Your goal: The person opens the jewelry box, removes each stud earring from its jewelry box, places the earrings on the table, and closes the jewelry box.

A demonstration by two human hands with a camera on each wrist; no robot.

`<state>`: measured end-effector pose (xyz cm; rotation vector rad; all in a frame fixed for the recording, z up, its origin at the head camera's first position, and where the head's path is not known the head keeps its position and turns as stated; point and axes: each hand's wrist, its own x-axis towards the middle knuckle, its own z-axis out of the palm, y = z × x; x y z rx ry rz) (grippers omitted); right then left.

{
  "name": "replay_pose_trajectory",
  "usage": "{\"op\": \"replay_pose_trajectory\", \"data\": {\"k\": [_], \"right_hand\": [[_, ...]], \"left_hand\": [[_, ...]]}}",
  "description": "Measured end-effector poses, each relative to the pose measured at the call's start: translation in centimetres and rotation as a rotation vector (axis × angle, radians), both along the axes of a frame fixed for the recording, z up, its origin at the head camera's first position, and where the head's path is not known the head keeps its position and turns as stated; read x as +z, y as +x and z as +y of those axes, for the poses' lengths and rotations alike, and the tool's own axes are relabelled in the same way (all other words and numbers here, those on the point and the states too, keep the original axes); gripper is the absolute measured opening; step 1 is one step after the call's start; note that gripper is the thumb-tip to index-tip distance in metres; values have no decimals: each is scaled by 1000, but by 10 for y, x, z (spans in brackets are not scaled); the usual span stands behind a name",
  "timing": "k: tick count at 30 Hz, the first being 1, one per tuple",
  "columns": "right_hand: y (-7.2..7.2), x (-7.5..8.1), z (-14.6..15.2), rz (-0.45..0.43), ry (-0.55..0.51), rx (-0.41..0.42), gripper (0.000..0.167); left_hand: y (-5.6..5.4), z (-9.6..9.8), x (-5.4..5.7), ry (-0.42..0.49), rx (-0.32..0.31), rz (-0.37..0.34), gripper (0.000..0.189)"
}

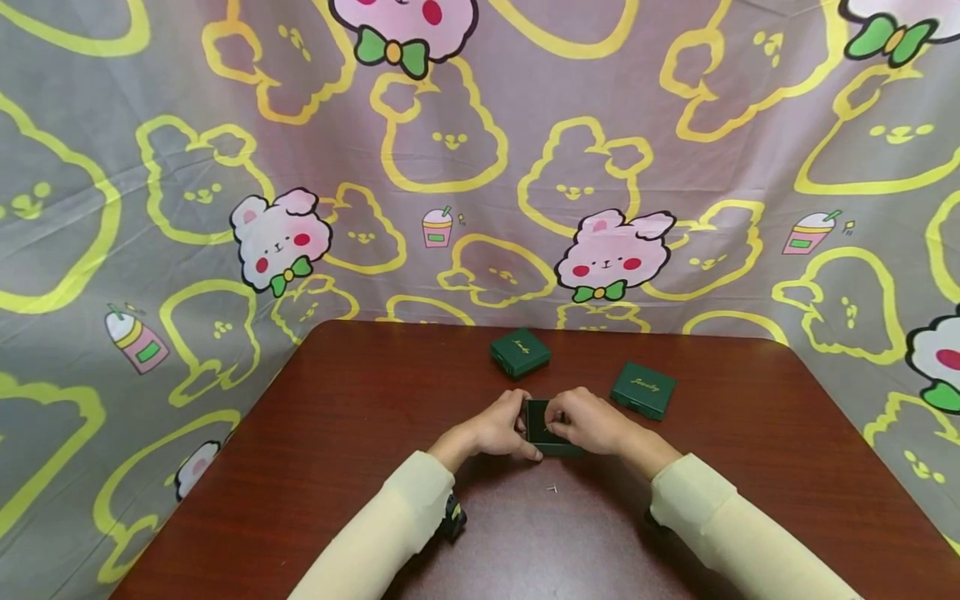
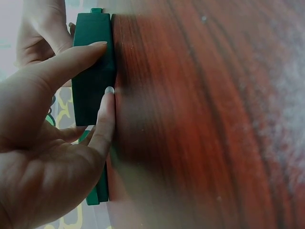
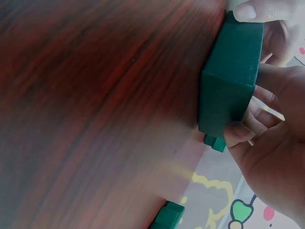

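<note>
My left hand (image 1: 498, 427) grips the left side of an open green jewelry box (image 1: 564, 450), thumb along its near wall. The box stands on the table with its dark inside facing up; its plain green side fills much of the left wrist view, below the left thumb (image 2: 97, 46). My right hand (image 1: 588, 419) bends over the box from the right, fingertips down at the dark inside. In the right wrist view, a digit of the right hand (image 3: 286, 143) lies at the box's side wall. I cannot tell whether those fingertips pinch something small.
Two closed green boxes with gold lettering lie farther back, one box (image 1: 520, 352) behind the open one and another box (image 1: 643, 390) to the right. A tiny silvery piece (image 1: 552, 488) lies on the brown table (image 1: 360, 400) nearer me. A patterned curtain (image 1: 480, 167) hangs behind.
</note>
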<state>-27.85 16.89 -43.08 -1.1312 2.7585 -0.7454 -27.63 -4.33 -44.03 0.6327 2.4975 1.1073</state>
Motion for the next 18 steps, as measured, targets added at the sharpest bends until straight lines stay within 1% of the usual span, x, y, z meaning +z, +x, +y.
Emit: {"op": "replay_pose_trajectory", "data": {"k": [4,11,18], "right_hand": [[0,0,0,17,0,-4,5],[2,0,0,4,-14,-12,5],[1,-1,2,14,-32,-20,5]], "left_hand": [[-1,0,1,-2,-2,3,80],[-1,0,0,-2,-4,-2,81],[-1,0,-1,-2,-6,8,81]]}}
